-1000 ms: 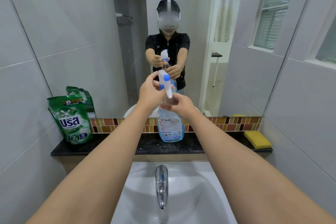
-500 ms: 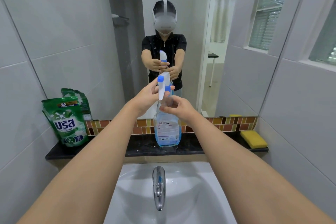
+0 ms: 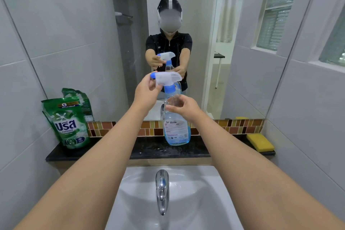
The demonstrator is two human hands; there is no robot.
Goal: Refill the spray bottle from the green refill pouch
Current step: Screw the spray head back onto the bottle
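The left hand (image 3: 147, 90) pinches the spray head (image 3: 166, 79) between thumb and fingers (image 3: 158, 86), closed on its trigger side. The right hand (image 3: 183, 107) wraps the neck of the bottle (image 3: 175, 127), fingers curled around the clear upper section, closed on it.

The spray head sits at the top of the bottle, its white body lying roughly level with the blue nozzle tip pointing toward the left hand. The blue collar below the head meets the bottle neck just above the right hand. Whether the collar is threaded tight or loose cannot be determined.

The bottle stands upright on the dark ledge (image 3: 149, 149), base resting on the surface, in front of the tile strip and the mirror (image 3: 186, 5). A band of blue liquid shows low in the bottle; the upper part appears clear.

The pouch (image 3: 66, 123) stands upright at the left end of the ledge, leaning near the wall, well apart from both hands and from the bottle. Its top looks folded or creased.

A yellow sponge (image 3: 260, 142) lies at the right end of the ledge. The sink (image 3: 205, 192) and tap (image 3: 162, 190) are below the ledge, between the forearms.
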